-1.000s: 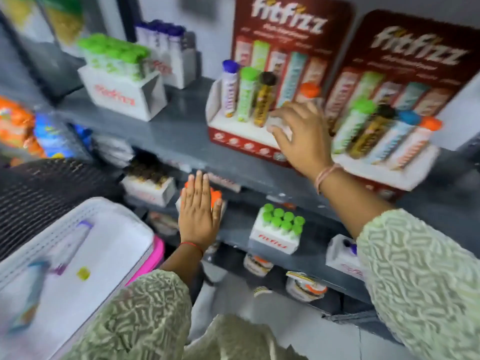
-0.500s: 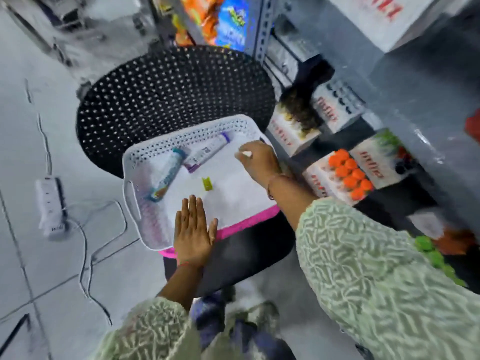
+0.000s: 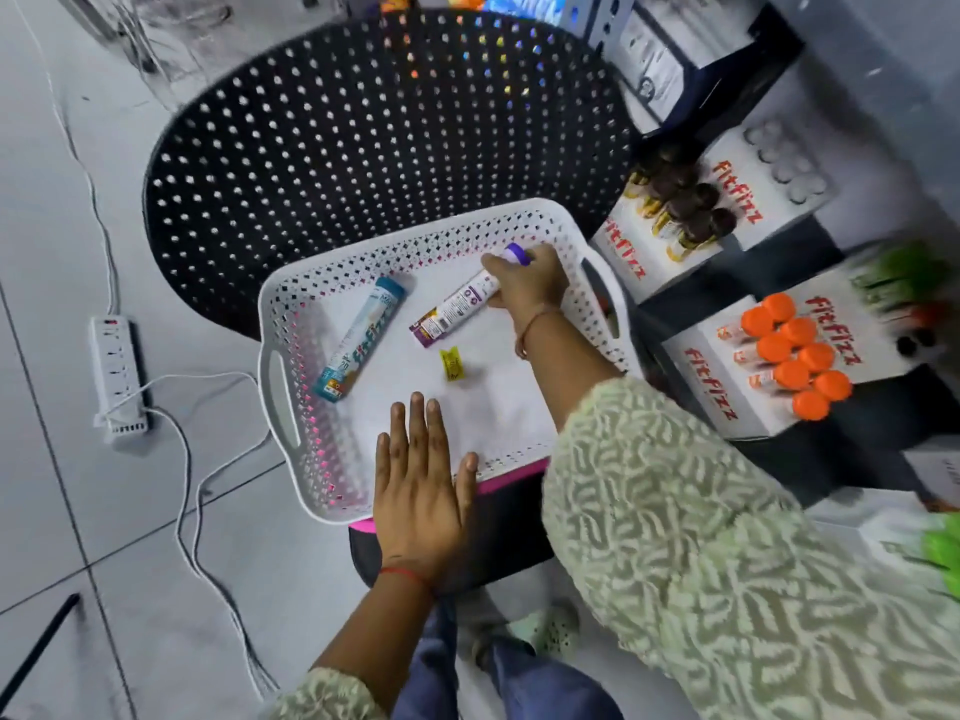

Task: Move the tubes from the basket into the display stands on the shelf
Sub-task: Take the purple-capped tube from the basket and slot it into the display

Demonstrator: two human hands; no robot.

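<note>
A white perforated basket (image 3: 291, 314) rests on a black chair. Inside it lie a blue-capped tube (image 3: 361, 340) on the left and a purple-capped tube (image 3: 454, 309) towards the right. My right hand (image 3: 527, 278) is closed around the cap end of the purple-capped tube, which still lies low in the basket. My left hand (image 3: 421, 485) lies flat with fingers apart on the basket's near rim, holding nothing. The display stands on the upper shelf are out of view.
A small yellow scrap (image 3: 451, 363) lies on the basket floor. The black perforated chair back (image 3: 363, 122) rises behind. Lower shelves at right hold boxes of orange-capped tubes (image 3: 795, 356) and dark-capped tubes (image 3: 685, 210). A power strip (image 3: 117, 376) and cables lie on the floor at left.
My view swung down from the shelf stands to the basket. My right hand left the display stand, reached into the basket and closed on the purple-capped tube. My left hand settled on the basket rim.
</note>
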